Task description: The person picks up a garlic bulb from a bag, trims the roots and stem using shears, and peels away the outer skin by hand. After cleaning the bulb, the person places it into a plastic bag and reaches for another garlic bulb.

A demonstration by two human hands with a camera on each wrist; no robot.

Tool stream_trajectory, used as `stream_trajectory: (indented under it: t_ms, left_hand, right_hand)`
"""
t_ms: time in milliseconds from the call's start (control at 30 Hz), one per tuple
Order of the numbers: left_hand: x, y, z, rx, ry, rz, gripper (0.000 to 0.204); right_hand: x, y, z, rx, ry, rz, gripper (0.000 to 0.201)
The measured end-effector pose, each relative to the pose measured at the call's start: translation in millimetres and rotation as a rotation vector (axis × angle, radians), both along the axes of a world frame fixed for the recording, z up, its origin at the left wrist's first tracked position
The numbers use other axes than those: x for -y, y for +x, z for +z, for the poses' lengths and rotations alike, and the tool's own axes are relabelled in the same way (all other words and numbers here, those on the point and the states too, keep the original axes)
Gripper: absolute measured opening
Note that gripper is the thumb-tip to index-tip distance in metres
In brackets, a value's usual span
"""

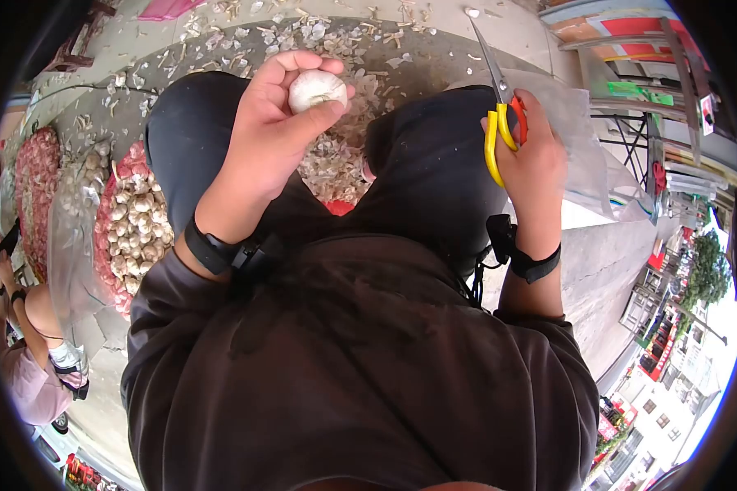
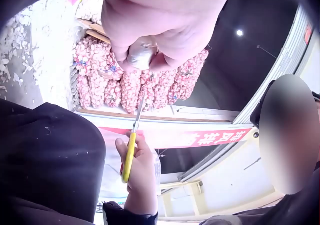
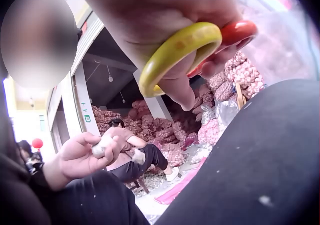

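In the head view my left hand (image 1: 262,135) holds a whole white garlic bulb (image 1: 313,90) above the left knee, thumb on its near side and fingers behind it. From the left wrist the same bulb (image 2: 142,56) shows between the fingertips. Over the right thigh, my right hand (image 1: 536,155) grips a pair of scissors (image 1: 503,92) with one yellow and one red handle loop. Its blades lie together and point away from me, well apart from the garlic. The right wrist view shows fingers through the yellow loop (image 3: 182,45).
A red mesh bag (image 1: 105,233) full of garlic bulbs stands by my left leg. Dry skins and stem bits (image 1: 221,49) litter the floor ahead. Clear plastic sheeting (image 1: 577,147) lies beyond the right knee. Another person (image 1: 45,352) sits at far left.
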State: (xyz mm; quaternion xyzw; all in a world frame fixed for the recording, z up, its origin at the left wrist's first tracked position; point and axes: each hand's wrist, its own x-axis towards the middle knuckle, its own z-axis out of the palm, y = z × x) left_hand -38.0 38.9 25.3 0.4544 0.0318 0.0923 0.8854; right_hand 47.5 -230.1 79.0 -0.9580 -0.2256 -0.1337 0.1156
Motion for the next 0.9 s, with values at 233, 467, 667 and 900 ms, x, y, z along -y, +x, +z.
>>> stream_trajectory:
  t_ms: [233,467,667,900]
  left_hand:
    - [-1.5,-0.5,8.5,-0.040,0.079,-0.079,0.025]
    - [-5.7,12.2,24.3,-0.039,0.106,-0.157,0.031]
    - [1.8,22.1,11.4,-0.044,-0.089,-0.058,0.037]
    - [-4.3,31.7,-3.7,-0.212,-0.551,-0.128,0.036]
  right_hand:
    - [35.8,-15.9,-12.6,-0.186,-0.076,0.020,0.058]
    - [30.9,-21.6,15.6,-0.340,-0.188,-0.046,0.059]
    - [35.9,-19.0,2.4,-0.352,-0.188,-0.105,0.061]
    - [50.0,-22.7,16.0,-0.518,-0.240,-0.160,0.057]
